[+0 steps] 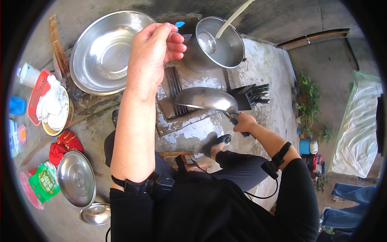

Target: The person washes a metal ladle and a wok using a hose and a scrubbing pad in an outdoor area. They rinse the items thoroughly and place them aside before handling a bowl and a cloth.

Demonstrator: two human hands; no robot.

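My right hand (245, 122) grips the black handle of a metal wok (208, 98). The wok is tipped on its side, its outer surface towards the wall, above the wet concrete floor. My left hand (158, 45) is raised with curled fingers beside a small blue handle (180, 24), perhaps a tap's; whether it grips anything is hidden. Right of that hand stands a metal bucket (239, 45), with a thin stream of water falling into it from a pale hose (234, 18). A wide stainless steel basin (90, 54) lies partly behind my left hand.
A black knife block (248, 96) holding several knives stands just beyond the wok. Below the wok is a floor drain grate (175, 86). At left are a red basket (37, 96), white cloth (54, 106) and a metal lid (75, 178). Potted plants (308, 103) stand far right.
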